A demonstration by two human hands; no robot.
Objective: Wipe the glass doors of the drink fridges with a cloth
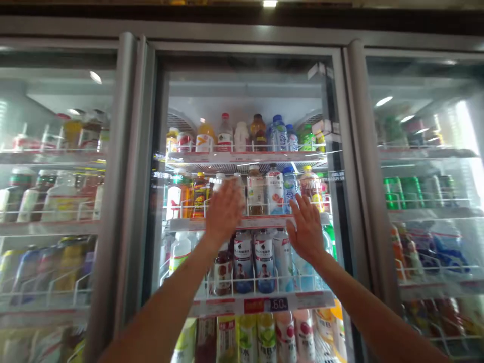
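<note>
Left grip (223, 212): fingers spread, palm forward, holding nothing, set in front of a white-capped bottle (219, 182) on the second shelf (260, 222) at frame centre; contact cannot be confirmed. Right grip (306, 229): fingers spread, empty, at the shelf rail just below a blue-labelled bottle (290, 187) and a yellow-capped bottle (310, 185). Bottle labels are too blurred to read. A price tag (279, 304) on the shelf edge below reads ".50". Left door post (128, 176) and right door post (359, 176) bound the opening.
</note>
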